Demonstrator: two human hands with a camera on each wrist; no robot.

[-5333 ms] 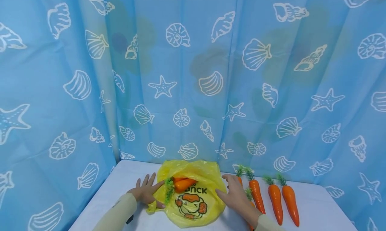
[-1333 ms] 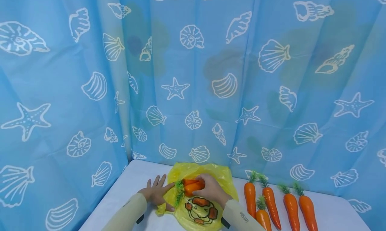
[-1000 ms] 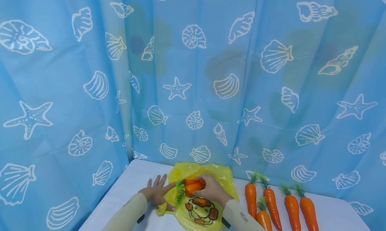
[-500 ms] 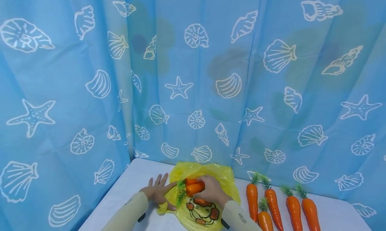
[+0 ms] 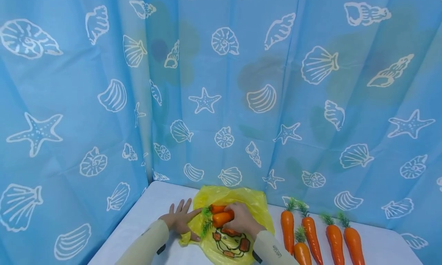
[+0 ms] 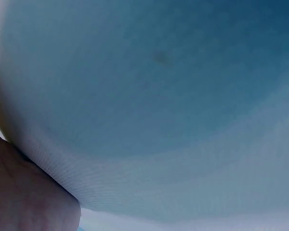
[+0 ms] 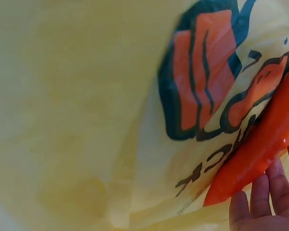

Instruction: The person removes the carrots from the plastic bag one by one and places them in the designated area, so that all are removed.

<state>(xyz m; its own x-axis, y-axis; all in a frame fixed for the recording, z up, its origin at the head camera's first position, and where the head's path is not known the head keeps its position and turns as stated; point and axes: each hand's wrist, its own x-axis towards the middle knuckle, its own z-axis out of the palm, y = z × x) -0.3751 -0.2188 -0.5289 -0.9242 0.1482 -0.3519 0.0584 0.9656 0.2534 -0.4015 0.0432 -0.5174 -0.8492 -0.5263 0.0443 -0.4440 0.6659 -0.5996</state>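
Observation:
A yellow plastic bag (image 5: 257,203) with a printed cartoon lies on the white table, its mouth spread out. Two orange carrots sit side by side on it, a rear carrot (image 5: 217,208) and a front carrot (image 5: 221,219), their green tops to the left and their tips under my right hand. My right hand (image 5: 241,219) grips the front carrot from the right. In the right wrist view, my fingertips (image 7: 260,195) lie along the side of a carrot (image 7: 253,161). My left hand (image 5: 179,221) rests with spread fingers at the bag's left edge.
Several more carrots lie on the right of the table, among them a leftmost carrot (image 5: 287,228) and a rightmost carrot (image 5: 353,244). A blue shell-print curtain (image 5: 238,115) hangs close behind and left of the white table (image 5: 165,192).
My right hand has come left from the bag's right edge onto the carrots. During the last half second, the front and rear carrots have parted slightly. My left hand stays at the bag's edge.

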